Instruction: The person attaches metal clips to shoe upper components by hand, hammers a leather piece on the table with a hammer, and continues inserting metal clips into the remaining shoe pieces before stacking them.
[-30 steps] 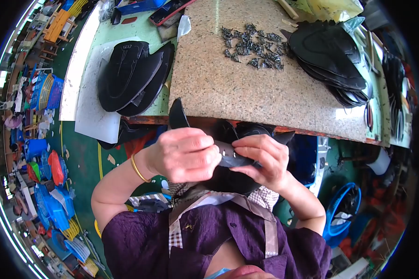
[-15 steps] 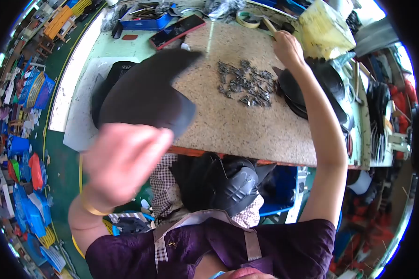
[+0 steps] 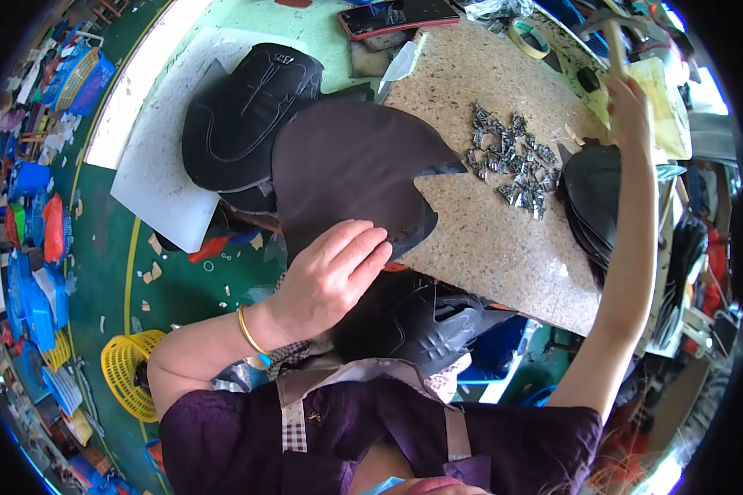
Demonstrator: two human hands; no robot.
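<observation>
My left hand [image 3: 334,276] is closed on the near edge of a dark flat shoe upper [image 3: 347,157], its fingers together on top and its thumb hidden. The curved piece lies partly over the speckled worktop. In my raised right hand [image 3: 630,115] is a hammer [image 3: 616,49], gripped by its pale wooden handle, head up at the top right. Small metal buckles [image 3: 516,161] lie scattered on the worktop between the upper and my right arm. Beyond the upper, on the left, rest more stitched black uppers [image 3: 252,115].
A stack of black pieces [image 3: 590,198] sits at the worktop's right side. At the back are a phone [image 3: 398,16] and a tape roll [image 3: 528,39]. Another black upper [image 3: 421,322] lies on my lap. A yellow basket [image 3: 128,375] stands on the floor at left.
The view has swung left. My left hand has brought the dark upper from the left onto the worktop and lowered it. My right hand has lifted the hammer from the back of the worktop.
</observation>
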